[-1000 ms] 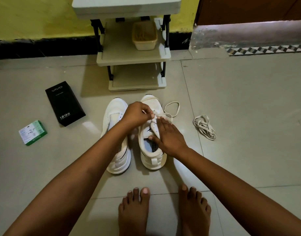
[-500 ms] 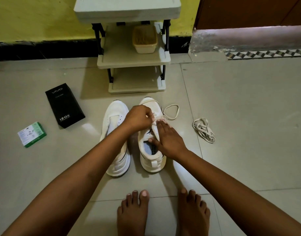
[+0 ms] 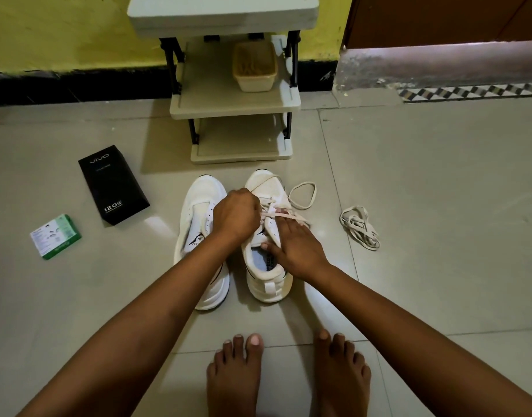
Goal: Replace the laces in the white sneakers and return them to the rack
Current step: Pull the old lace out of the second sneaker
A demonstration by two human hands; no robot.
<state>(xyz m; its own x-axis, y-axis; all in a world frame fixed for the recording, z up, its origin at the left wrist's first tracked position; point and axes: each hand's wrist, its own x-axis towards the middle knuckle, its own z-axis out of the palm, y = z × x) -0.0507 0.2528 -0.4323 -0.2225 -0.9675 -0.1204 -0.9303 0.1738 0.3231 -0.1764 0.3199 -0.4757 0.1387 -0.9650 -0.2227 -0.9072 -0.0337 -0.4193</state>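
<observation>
Sneakers (image 3: 267,236) | spare lace (image 3: 360,227) right | boxes (image 3: 112,183) left | rack (image 3: 234,100) ahead

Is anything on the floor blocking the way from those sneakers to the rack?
Nothing visible does. The floor between the sneakers and the rack is bare; the black box and spare lace lie off to the sides.

Pale grey tile floor (image 3: 424,206) is catching a dull glare, grout lines showing. Behind the floor a yellow wall (image 3: 63,31) is sitting on a black skirting band (image 3: 63,85). To the right of that wall, a brown door (image 3: 439,19) is standing over a worn concrete step (image 3: 439,64), with a strip of checkered tile trim (image 3: 469,91) running along the step's base. Light is looking dim overall, with the step's top edge glowing brighter.
</observation>
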